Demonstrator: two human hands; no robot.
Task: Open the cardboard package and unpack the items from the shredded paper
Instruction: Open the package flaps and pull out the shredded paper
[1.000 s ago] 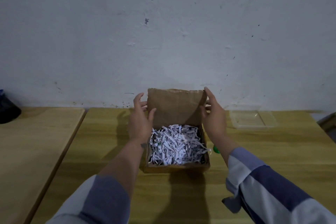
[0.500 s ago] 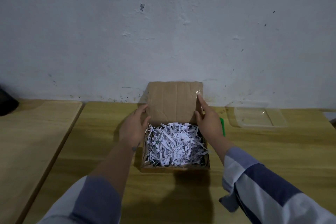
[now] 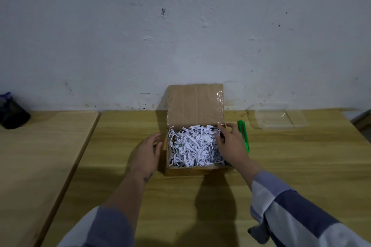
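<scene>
Open box (image 3: pixel 188 170) between both hands (image 3: pixel 147 153)

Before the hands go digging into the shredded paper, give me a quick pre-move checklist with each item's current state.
1. Box lid folded back, standing upright: ok.
2. Shredded paper exposed, fills the cardboard box: ok.
3. Left hand free beside the box's left wall: ok.
4. Right hand free at the box's right edge: ok.
5. Green utility knife lying on the table, out of hand: ok.
6. Packed items located in the paper: cannot tell, none visible.
</scene>
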